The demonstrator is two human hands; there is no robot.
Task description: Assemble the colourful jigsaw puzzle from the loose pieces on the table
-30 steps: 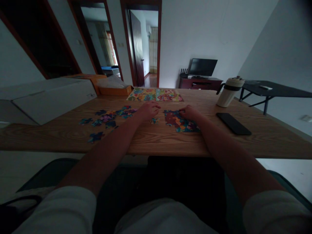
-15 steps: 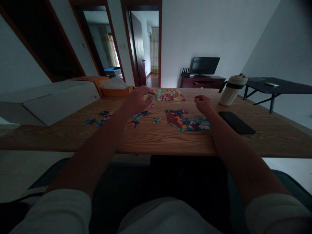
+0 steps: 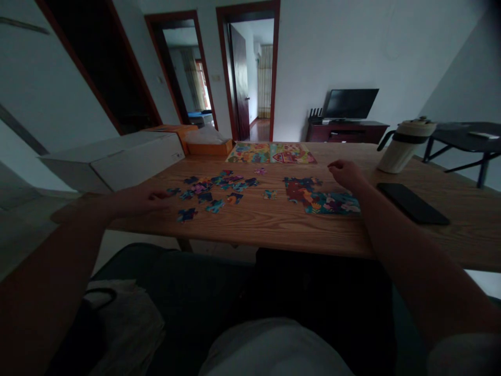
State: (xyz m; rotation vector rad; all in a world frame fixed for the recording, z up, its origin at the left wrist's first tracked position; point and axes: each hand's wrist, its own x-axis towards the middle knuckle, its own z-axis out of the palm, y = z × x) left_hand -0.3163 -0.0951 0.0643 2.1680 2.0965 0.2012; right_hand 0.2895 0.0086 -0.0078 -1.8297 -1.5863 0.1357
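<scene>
My left hand (image 3: 136,201) is low over the table's left side, its fingers slightly bent and apart. Its fingertips are beside a small dark puzzle piece (image 3: 173,191), and I see nothing held. Loose puzzle pieces (image 3: 205,197) lie scattered to the right of that hand. My right hand (image 3: 346,173) hovers above the partly joined puzzle (image 3: 331,202), with its fingers bent together; whatever may be between them is hidden. A single piece (image 3: 270,194) lies between the loose group and the joined part. Farther back, a colourful picture sheet (image 3: 289,153) lies flat.
A white box (image 3: 136,159) and an orange box (image 3: 209,148) stand at the left rear. On the right are a black phone (image 3: 413,202) and a cream tumbler with a handle (image 3: 403,149). A pink piece (image 3: 260,171) lies near the picture sheet. The wooden table's front edge (image 3: 242,241) runs before me.
My left hand has moved from beside the picture sheet to the left end of the loose pieces, uncovering them. My right hand's fingers have drawn closer together. The view has turned left.
</scene>
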